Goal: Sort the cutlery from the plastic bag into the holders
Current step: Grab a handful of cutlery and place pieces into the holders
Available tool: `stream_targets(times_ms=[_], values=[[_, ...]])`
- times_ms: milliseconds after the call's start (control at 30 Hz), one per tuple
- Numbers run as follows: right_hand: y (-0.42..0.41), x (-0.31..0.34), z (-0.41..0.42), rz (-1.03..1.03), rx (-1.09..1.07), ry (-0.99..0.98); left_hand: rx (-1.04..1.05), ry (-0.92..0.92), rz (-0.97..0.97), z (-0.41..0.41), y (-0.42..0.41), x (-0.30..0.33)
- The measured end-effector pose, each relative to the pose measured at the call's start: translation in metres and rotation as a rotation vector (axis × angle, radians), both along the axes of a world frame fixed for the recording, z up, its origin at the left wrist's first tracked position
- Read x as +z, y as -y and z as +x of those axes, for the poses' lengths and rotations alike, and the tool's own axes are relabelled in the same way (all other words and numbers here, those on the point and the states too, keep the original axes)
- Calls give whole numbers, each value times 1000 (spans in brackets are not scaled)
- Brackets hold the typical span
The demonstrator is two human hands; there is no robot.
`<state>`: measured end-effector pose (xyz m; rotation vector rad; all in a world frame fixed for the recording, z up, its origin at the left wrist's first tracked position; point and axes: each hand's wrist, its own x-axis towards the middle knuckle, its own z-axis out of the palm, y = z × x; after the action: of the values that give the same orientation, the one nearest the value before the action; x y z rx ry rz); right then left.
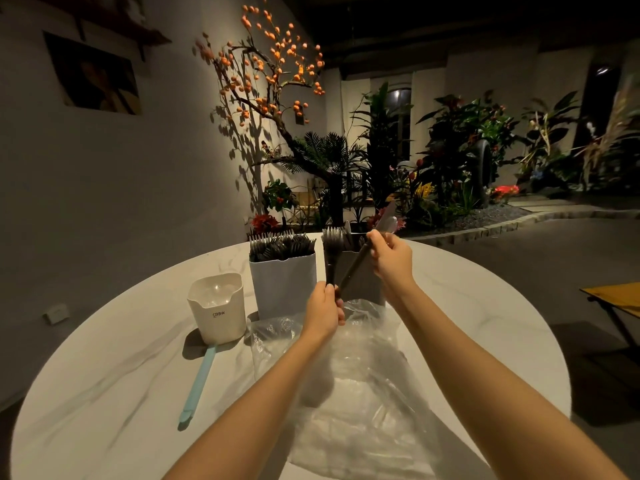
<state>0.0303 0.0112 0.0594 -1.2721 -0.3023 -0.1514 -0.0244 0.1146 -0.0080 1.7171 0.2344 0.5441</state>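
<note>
A clear plastic bag (pixel 360 386) lies flat on the round white table (pixel 121 393) under my forearms. My left hand (pixel 323 311) grips the lower ends of dark-handled cutlery (pixel 351 270) above the bag's far end. My right hand (pixel 389 256) pinches the upper part of a piece whose pale spoon and knife tips (pixel 388 220) stick up past my fingers. Behind them stand two tall grey holders: the left holder (pixel 282 282) packed with forks, the right holder (pixel 363 282) partly hidden by my hands, holding more cutlery.
A small cream cup-like holder (pixel 216 308) stands left of the grey holders. A light blue utensil (pixel 199 384) lies on the table in front of it. Beyond the table are plants and a tree with orange fruit. A yellow stool (pixel 613 299) stands at the right.
</note>
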Motion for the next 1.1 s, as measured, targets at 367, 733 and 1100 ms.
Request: stream_targets(times_ms=[367, 733, 1100], values=[[8, 34, 21, 133, -192, 131, 115, 36, 34, 24, -10, 13], [-7, 26, 44, -336, -190, 226, 108, 80, 45, 37, -17, 22], [-15, 21, 42, -749, -313, 358, 78, 77, 11, 42, -15, 26]])
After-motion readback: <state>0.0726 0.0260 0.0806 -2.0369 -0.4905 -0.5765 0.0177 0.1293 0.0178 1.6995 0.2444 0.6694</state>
